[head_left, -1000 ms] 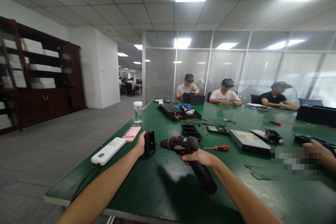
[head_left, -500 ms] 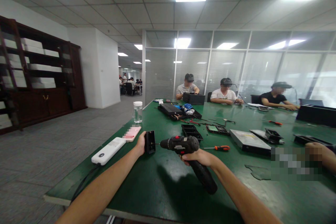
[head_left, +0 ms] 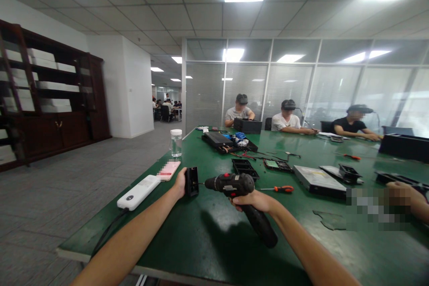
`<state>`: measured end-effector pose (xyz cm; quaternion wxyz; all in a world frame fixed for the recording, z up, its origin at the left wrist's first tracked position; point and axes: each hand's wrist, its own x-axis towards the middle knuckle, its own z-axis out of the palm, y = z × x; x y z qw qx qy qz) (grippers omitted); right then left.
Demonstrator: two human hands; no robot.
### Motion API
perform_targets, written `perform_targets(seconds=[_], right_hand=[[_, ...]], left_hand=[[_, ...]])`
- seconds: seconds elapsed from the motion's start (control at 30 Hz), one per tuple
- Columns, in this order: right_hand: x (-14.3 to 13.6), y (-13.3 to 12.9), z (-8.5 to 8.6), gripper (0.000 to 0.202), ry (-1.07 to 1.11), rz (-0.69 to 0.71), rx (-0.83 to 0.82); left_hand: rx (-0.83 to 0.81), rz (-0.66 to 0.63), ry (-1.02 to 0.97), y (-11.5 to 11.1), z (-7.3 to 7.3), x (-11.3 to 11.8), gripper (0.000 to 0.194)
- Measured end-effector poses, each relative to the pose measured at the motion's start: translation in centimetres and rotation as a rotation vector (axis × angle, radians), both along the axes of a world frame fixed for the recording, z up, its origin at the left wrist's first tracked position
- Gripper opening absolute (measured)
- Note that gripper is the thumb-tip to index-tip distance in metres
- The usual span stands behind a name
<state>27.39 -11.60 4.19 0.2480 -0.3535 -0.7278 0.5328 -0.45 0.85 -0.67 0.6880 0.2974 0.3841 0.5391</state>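
Note:
My left hand [head_left: 180, 183] is closed around the left side of a small black plastic housing [head_left: 192, 182], held upright with its hollow side facing right. A black cordless drill [head_left: 231, 183] lies sideways in my right hand [head_left: 251, 201], whose fingers wrap the grip below the motor body. The drill's thin bit points left and reaches into the hollow of the housing; its tip is too small to make out. Behind the drill, a black tray-like frame [head_left: 246, 169] rests on the green table [head_left: 174, 241].
An orange-handled screwdriver [head_left: 283, 189] and an optical drive [head_left: 318, 181] lie to the right. At left are a white power bank [head_left: 138, 192], a pink phone [head_left: 169, 170] and a clear jar [head_left: 176, 143]. Another person's hand [head_left: 400, 194] works at the right edge; several people sit beyond.
My hands, the drill and the housing stay almost in place. Across the table, the middle person has shifted slightly right, and the co-worker's hand at the right edge has moved a little left.

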Motion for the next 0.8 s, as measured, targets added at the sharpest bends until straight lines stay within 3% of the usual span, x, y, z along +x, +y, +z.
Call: perform_targets(seconds=[0.8], right_hand=[[-0.06, 0.1, 0.08, 0.026, 0.006, 0.019, 0.007]], left_hand=[[0.008, 0.006, 0.017, -0.21, 0.18, 0.05, 0.035]])
